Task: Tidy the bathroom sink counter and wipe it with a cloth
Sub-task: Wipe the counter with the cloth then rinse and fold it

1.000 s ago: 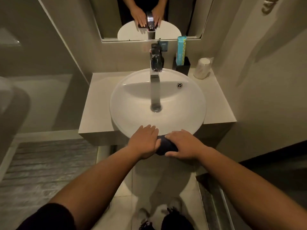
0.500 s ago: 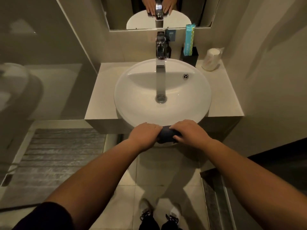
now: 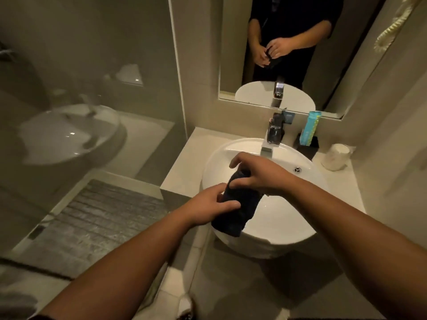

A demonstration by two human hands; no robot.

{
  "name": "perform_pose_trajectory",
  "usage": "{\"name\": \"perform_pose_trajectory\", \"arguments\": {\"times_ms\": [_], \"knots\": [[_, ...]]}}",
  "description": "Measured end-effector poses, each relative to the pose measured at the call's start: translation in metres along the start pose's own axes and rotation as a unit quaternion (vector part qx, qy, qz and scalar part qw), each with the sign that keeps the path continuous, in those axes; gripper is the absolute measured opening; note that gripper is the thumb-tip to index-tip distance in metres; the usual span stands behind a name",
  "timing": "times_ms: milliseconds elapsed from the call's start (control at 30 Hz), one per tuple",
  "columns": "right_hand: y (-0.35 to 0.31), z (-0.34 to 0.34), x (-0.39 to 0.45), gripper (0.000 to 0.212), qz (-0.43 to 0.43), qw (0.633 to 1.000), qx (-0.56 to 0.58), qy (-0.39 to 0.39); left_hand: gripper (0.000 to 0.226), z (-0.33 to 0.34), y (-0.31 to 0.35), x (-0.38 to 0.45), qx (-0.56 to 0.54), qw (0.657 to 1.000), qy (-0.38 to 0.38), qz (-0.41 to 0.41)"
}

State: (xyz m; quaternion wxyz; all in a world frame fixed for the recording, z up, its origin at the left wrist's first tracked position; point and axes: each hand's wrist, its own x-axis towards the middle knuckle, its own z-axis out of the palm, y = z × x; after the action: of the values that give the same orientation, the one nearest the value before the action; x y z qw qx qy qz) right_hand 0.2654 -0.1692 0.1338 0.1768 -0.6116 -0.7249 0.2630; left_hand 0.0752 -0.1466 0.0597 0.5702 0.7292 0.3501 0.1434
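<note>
Both hands hold one dark cloth (image 3: 238,204) over the front of the white basin (image 3: 284,218), clear of any surface. Right hand (image 3: 258,174) is above and farther from the body, fingers pinched on the cloth's top edge. Left hand (image 3: 210,206) is lower and nearer, thumb and fingers closed on the cloth's left side at mid-height. Cloth hangs folded, long axis running from upper end near the faucet (image 3: 273,135) down toward the basin's front rim; lower end free, no hand on it.

Counter (image 3: 184,167): bare strip to the left of the basin, just beyond the left hand. Right strip carries a dark holder (image 3: 308,145) with a teal packet (image 3: 312,125) and a pale tipped cup (image 3: 335,157) at the back corner.

Judgement: left hand is nearer the open counter; cloth would need laying flat, long axis across the strip, before a wipe.
</note>
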Motion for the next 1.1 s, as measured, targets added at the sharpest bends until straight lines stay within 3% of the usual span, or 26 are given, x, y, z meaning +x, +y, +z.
{"name": "perform_pose_trajectory", "arguments": {"times_ms": [100, 233, 433, 633, 767, 900, 967, 1033, 1100], "knots": [[-0.009, 0.01, 0.052, 0.04, -0.008, 1.0, 0.02, 0.007, 0.023, -0.029, -0.012, 0.013, -0.048, 0.999, 0.025, 0.003], [-0.001, 0.028, 0.12, 0.042, 0.024, 0.998, 0.056, 0.033, 0.031, -0.076, -0.043, 0.046, -0.137, 0.989, 0.039, -0.027], [0.062, 0.046, 0.198, 0.044, 0.177, 0.973, 0.04, 0.144, 0.035, -0.134, -0.091, 0.119, -0.248, 0.963, 0.042, -0.1], [0.149, 0.074, 0.212, 0.04, 0.29, 0.937, -0.077, 0.179, 0.025, -0.184, -0.125, 0.197, -0.387, 0.885, 0.216, -0.145], [0.172, 0.092, 0.225, 0.03, 0.291, 0.924, -0.162, 0.19, 0.02, -0.224, -0.127, 0.254, -0.205, 0.918, 0.318, -0.118], [0.185, 0.111, 0.228, 0.05, 0.296, 0.918, -0.213, 0.157, 0.026, -0.247, -0.132, 0.321, 0.105, 0.91, 0.399, -0.045], [0.192, 0.117, 0.226, 0.061, 0.296, 0.915, -0.227, 0.15, 0.041, -0.248, -0.147, 0.357, 0.274, 0.904, 0.329, 0.011], [0.199, 0.12, 0.224, 0.069, 0.288, 0.914, -0.253, 0.136, 0.056, -0.238, -0.167, 0.384, 0.413, 0.899, 0.14, 0.039], [0.203, 0.122, 0.222, 0.072, 0.274, 0.915, -0.265, 0.134, 0.059, -0.229, -0.188, 0.396, 0.505, 0.862, 0.016, 0.047]]}}
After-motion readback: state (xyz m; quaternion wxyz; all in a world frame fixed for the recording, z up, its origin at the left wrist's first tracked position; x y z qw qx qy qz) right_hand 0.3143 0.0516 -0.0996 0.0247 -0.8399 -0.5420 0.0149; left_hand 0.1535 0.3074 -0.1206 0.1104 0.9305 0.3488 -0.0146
